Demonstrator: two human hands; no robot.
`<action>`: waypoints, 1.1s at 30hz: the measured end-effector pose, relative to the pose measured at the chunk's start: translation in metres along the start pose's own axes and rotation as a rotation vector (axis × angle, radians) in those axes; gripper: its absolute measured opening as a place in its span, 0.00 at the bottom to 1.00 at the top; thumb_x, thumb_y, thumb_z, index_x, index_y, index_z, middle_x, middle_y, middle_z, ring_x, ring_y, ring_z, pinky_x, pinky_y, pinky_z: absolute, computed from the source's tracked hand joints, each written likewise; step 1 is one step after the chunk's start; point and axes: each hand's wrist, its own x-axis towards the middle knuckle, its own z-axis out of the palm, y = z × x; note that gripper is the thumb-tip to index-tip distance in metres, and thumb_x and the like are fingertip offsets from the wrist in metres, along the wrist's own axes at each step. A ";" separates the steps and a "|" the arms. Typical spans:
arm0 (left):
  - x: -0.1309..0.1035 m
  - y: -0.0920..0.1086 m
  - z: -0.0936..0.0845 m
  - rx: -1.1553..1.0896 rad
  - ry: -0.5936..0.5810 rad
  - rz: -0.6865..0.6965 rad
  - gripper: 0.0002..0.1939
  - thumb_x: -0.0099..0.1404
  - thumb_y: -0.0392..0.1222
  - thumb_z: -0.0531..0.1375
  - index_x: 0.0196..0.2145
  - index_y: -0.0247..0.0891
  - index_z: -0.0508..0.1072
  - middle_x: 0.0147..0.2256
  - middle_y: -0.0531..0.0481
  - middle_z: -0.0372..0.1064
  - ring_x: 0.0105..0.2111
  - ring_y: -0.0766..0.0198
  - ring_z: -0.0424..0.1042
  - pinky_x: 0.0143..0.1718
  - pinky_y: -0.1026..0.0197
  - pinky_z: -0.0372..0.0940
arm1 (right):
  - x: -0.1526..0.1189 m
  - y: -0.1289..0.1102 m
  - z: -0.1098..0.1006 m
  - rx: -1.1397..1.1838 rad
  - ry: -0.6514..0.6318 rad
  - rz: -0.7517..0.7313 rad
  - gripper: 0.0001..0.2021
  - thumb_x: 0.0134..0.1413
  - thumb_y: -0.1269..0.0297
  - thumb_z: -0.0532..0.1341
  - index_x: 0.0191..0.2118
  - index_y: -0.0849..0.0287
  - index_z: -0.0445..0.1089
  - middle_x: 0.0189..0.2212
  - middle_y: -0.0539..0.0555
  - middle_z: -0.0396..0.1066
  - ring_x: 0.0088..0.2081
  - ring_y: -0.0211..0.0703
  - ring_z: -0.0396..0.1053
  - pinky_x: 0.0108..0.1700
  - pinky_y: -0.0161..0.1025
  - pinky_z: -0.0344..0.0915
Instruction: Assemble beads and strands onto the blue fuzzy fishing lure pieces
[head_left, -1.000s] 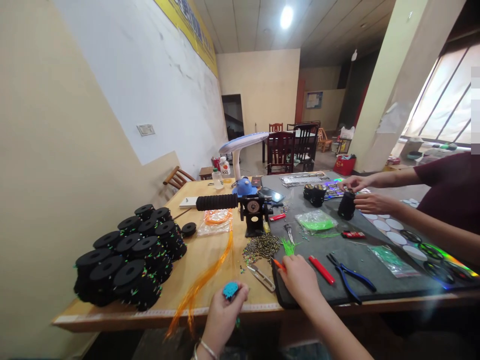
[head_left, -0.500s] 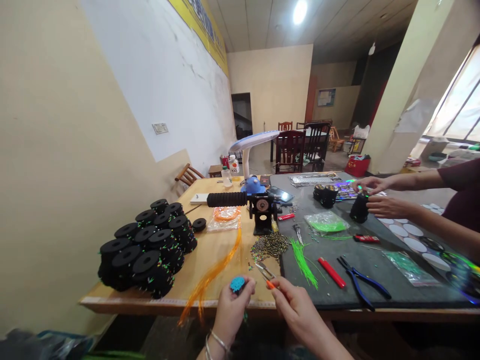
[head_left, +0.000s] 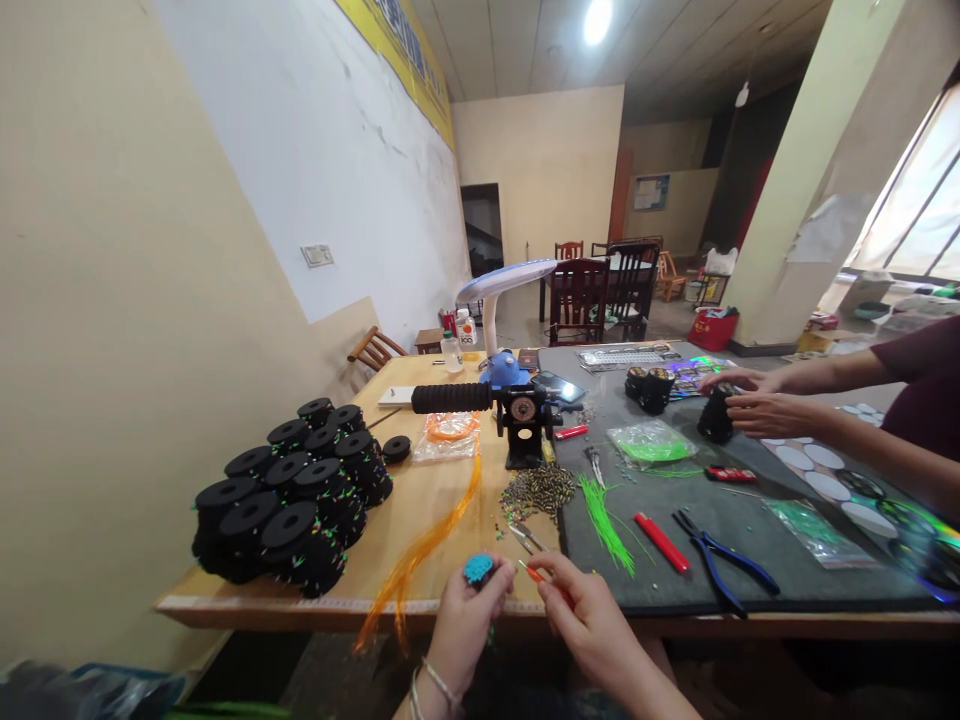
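Note:
My left hand (head_left: 466, 620) is closed around a small dark item with a blue top (head_left: 478, 570), near the table's front edge. Just right of it, my right hand (head_left: 581, 605) pinches a thin orange tool (head_left: 534, 574) whose tip points at the left fingertips. The two hands are close together but apart. Beyond them lie metal scissors (head_left: 523, 536) and a pile of small dark and brass-coloured pieces (head_left: 541, 492). Orange strands (head_left: 442, 530) trail over the wood to the left, and green strands (head_left: 604, 520) lie on the grey mat to the right.
Stacked black foam spools (head_left: 289, 525) fill the left side. A black winding device (head_left: 523, 425) and a lamp (head_left: 504, 368) stand ahead. On the mat are a red lighter-like stick (head_left: 661, 543) and blue-handled pliers (head_left: 724, 560). Another person's hands (head_left: 757, 405) hold black spools at right.
The orange tool has tilted and my right fingers have closed further over it. My left hand has shifted slightly right. The other person's hands have moved a little on the black spools.

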 end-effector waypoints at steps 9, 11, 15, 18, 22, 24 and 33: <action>-0.005 0.004 0.001 0.326 0.016 0.277 0.18 0.55 0.53 0.65 0.26 0.33 0.74 0.22 0.51 0.68 0.25 0.64 0.66 0.30 0.64 0.62 | -0.004 -0.013 -0.005 -0.241 -0.027 -0.023 0.15 0.61 0.64 0.50 0.46 0.55 0.71 0.29 0.54 0.77 0.30 0.43 0.74 0.32 0.32 0.58; -0.007 0.002 0.003 0.300 0.005 0.263 0.18 0.54 0.54 0.65 0.26 0.33 0.74 0.22 0.51 0.68 0.25 0.64 0.65 0.29 0.64 0.61 | -0.002 -0.011 -0.002 -0.250 -0.002 0.009 0.15 0.61 0.64 0.49 0.45 0.56 0.71 0.28 0.54 0.77 0.28 0.43 0.73 0.30 0.33 0.57; -0.006 0.001 0.005 0.104 0.012 0.047 0.23 0.46 0.58 0.68 0.25 0.33 0.72 0.18 0.56 0.62 0.19 0.70 0.58 0.21 0.67 0.55 | -0.001 -0.007 0.001 -0.151 0.047 -0.006 0.17 0.61 0.63 0.49 0.48 0.58 0.70 0.30 0.54 0.78 0.30 0.42 0.74 0.31 0.32 0.60; 0.000 0.006 0.003 0.018 -0.018 -0.050 0.24 0.44 0.58 0.70 0.25 0.33 0.71 0.17 0.58 0.59 0.17 0.73 0.52 0.18 0.69 0.47 | -0.003 -0.007 -0.003 -0.100 -0.007 -0.097 0.16 0.62 0.63 0.50 0.50 0.57 0.70 0.35 0.54 0.78 0.35 0.41 0.75 0.36 0.31 0.62; 0.001 0.010 0.000 0.189 -0.007 0.101 0.21 0.48 0.56 0.68 0.22 0.34 0.70 0.17 0.56 0.60 0.19 0.69 0.58 0.21 0.66 0.54 | -0.003 -0.011 -0.009 -0.216 -0.088 -0.124 0.15 0.60 0.66 0.51 0.48 0.54 0.71 0.36 0.54 0.78 0.37 0.42 0.76 0.37 0.31 0.62; -0.003 0.009 0.001 0.361 0.010 0.262 0.17 0.54 0.53 0.65 0.23 0.35 0.72 0.20 0.52 0.65 0.22 0.64 0.64 0.26 0.64 0.59 | -0.003 -0.012 -0.007 -0.281 -0.082 -0.084 0.15 0.60 0.67 0.50 0.47 0.54 0.71 0.35 0.54 0.79 0.37 0.44 0.76 0.36 0.31 0.61; -0.005 -0.004 0.002 0.178 0.001 0.078 0.21 0.51 0.58 0.66 0.26 0.34 0.71 0.19 0.56 0.61 0.20 0.68 0.59 0.22 0.66 0.53 | -0.002 -0.003 0.012 -0.126 0.040 0.004 0.16 0.62 0.64 0.49 0.50 0.57 0.69 0.32 0.54 0.78 0.33 0.43 0.75 0.34 0.32 0.61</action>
